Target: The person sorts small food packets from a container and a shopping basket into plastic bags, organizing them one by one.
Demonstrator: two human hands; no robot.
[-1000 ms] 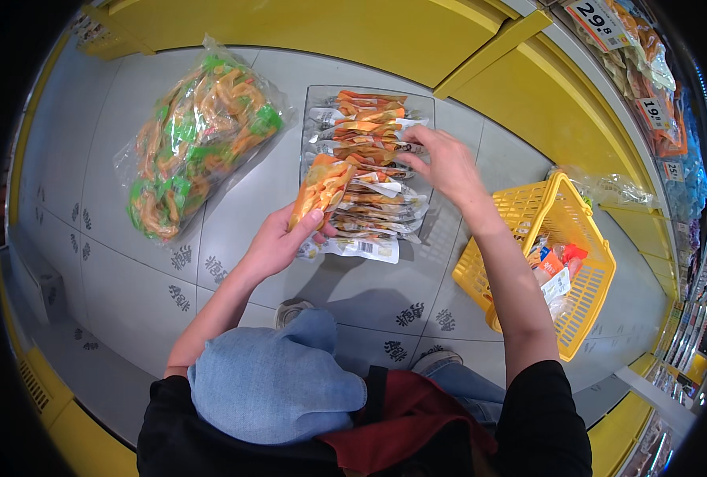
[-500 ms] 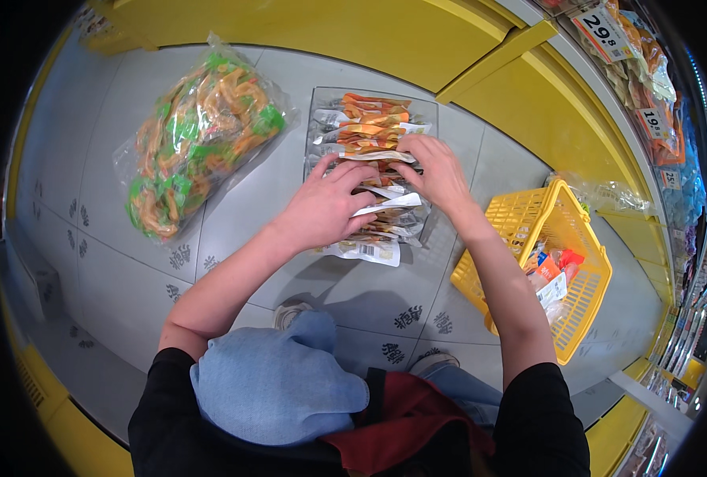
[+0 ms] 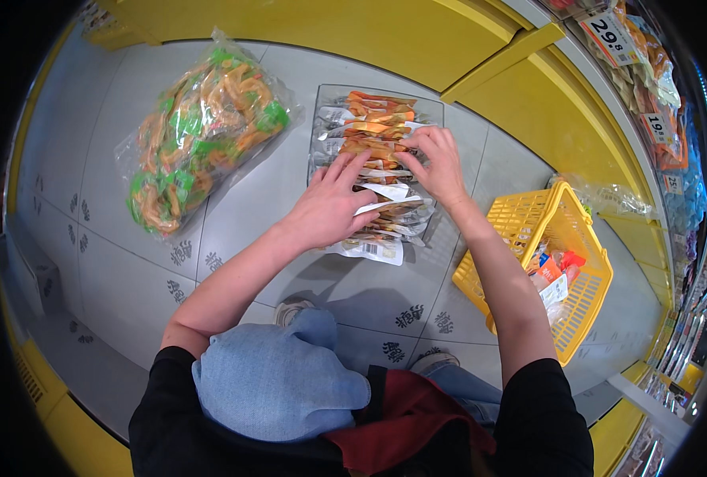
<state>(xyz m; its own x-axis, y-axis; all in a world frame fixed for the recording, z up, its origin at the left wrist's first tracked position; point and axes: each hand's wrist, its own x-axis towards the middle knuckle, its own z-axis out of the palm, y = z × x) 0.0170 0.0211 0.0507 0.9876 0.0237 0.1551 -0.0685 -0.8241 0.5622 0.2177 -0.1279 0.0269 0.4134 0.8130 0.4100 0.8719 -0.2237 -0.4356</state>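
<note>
A clear plastic bin point(image 3: 315, 119) on the floor holds a tight row of orange and silver snack packets point(image 3: 379, 116) standing on edge. My left hand point(image 3: 328, 205) lies over the left side of the row, fingers apart, its fingertips touching the packets around the middle. On the opposite side my right hand point(image 3: 439, 168) pinches the edge of an orange packet point(image 3: 382, 149) between thumb and fingers. White packet backs point(image 3: 391, 192) lean over between the hands. At the row's near end a white packet point(image 3: 376, 251) lies tilted outward. My hands partly hide the middle packets.
A large clear bag of ring-shaped, green-labelled snacks point(image 3: 202, 135) lies on the floor to the left. To the right a yellow shopping basket point(image 3: 600, 298) is tipped, with packets inside. Yellow cabinet fronts point(image 3: 353, 40) border the far side; hanging goods point(image 3: 660, 103) line the right.
Both hands have shifted slightly along the row. The white packet edge between my fingertips has given way to orange packet fronts.
</note>
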